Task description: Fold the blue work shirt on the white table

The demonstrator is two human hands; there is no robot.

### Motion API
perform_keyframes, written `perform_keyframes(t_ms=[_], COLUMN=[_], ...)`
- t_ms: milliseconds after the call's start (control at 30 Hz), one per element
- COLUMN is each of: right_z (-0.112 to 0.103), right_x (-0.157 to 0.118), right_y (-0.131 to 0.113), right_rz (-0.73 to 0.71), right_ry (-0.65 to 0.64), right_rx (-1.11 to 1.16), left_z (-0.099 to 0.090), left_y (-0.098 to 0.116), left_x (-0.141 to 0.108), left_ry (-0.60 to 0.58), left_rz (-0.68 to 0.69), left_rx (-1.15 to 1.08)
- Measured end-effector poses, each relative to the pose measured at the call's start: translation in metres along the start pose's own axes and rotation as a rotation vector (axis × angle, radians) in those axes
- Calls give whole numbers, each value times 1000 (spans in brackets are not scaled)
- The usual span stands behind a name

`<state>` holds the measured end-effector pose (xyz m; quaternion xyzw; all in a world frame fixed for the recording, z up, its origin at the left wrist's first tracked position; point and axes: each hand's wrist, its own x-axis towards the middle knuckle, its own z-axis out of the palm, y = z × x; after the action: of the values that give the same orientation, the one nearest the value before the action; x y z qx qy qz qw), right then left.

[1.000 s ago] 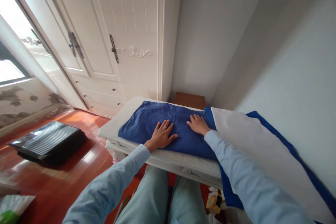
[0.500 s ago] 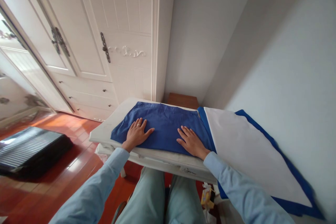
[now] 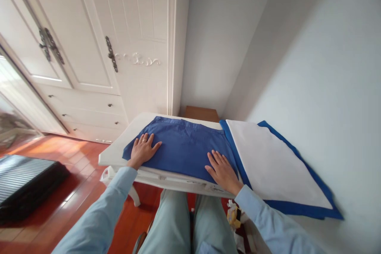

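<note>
A dark blue folded cloth garment [image 3: 181, 149] lies flat across a white table [image 3: 114, 151]. My left hand [image 3: 144, 150] rests palm down on its left end, fingers spread, a ring on one finger. Near the front right corner of the garment, my right hand [image 3: 222, 168] also lies flat with its fingers stretched out. Neither hand grips anything. Just right of the garment is a white cloth sheet [image 3: 274, 158] on top of a brighter blue cloth [image 3: 297, 208], which shows along its edges.
Behind the table stands a white wardrobe [image 3: 143, 16], beside a grey wall [image 3: 312, 67]. A brown box-like object [image 3: 201, 113] sits in the corner. On the left, a black ribbed suitcase [image 3: 26, 182] lies on the red wooden floor [image 3: 86, 190]. Small packages [image 3: 233, 214] are below the table.
My left hand has slid left along the garment, and my right hand has shifted slightly right and toward me, so they are farther apart. The camera view has turned a little right.
</note>
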<state>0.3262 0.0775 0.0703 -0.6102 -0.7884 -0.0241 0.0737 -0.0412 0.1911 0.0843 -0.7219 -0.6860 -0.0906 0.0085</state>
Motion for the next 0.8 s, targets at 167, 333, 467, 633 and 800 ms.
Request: perform_keyframes(t_ms=[167,333,467,633,800], right_z=[-4,-8,-5,-4,-1], right_x=[-7,-3,-3,-2,-2], right_y=[-15,-13,-18,-22,-21], right_rz=[35,46,91,111,113], right_ry=[-35,-58,-28,-17,13], right_rx=[10,55,55,45,52], left_z=[0,-3,-4,-3,-3], left_y=[-11,-10,-10,-9,-8], left_x=[9,12,13,14,14], left_ry=[-19,-53,-63,-67,-57], left_rz=[39,45,51,32,32], left_rx=[10,3,3,-12,-17])
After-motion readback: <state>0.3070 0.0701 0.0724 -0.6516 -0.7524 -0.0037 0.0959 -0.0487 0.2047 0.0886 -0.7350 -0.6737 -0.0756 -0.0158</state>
